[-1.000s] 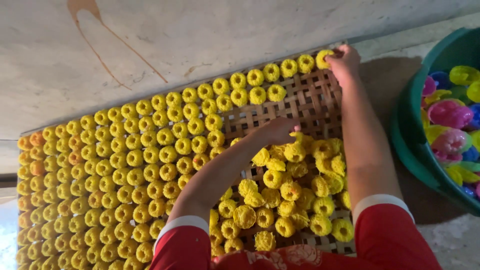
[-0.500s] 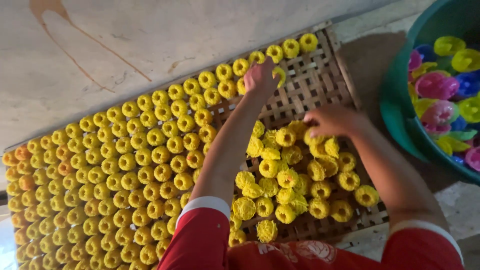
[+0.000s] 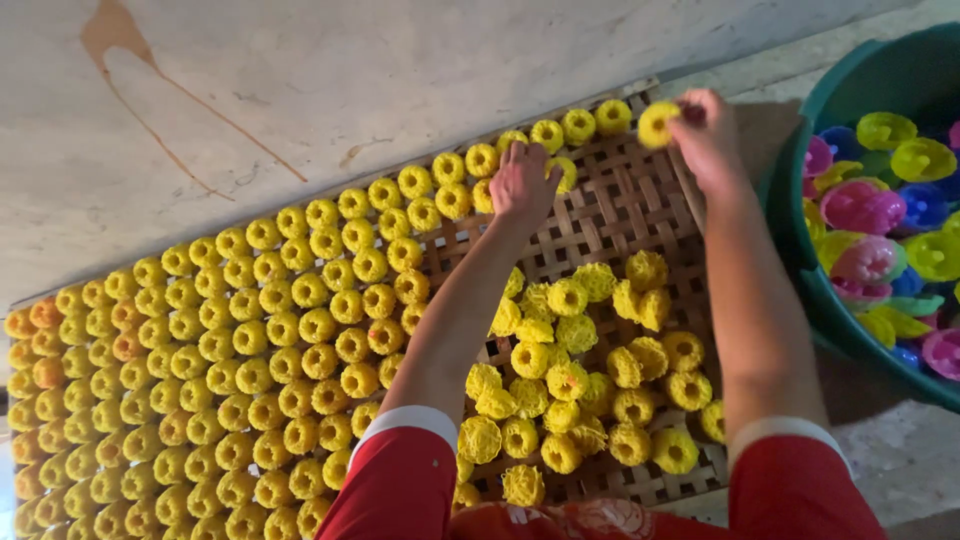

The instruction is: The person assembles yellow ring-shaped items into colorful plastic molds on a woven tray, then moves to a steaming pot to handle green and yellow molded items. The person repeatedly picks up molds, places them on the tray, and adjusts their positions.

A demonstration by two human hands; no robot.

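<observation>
Hundreds of yellow ring-shaped pieces (image 3: pixel 250 340) fill the woven bamboo tray (image 3: pixel 640 215) below us, packed in tight rows across its left part, while a loose heap of the same pieces (image 3: pixel 585 375) lies unsorted on the right part. Our left hand (image 3: pixel 522 185) rests at the far end of the rows, fingers spread wide and pressing down among the last pieces; we cannot tell whether anything sits under the palm. Our right hand (image 3: pixel 708 135) reaches to the tray's far right corner, thumb and fingertips pinched on a single yellow piece (image 3: pixel 658 122) held just beside the end of the top row. Red sleeves with white cuffs (image 3: pixel 415 455) cover our upper arms and hide the near edge of the tray. The rows run off the frame at the left and bottom, so their full count is lost to us, and those at the far left look more orange in the dimmer light. To the right, a green plastic tub (image 3: pixel 800 250), cut off by the frame, holds pink, blue and lime plastic moulds (image 3: pixel 880 215) whose exact shapes are hard to read. The tray lies on a stained concrete floor (image 3: pixel 300 80).
</observation>
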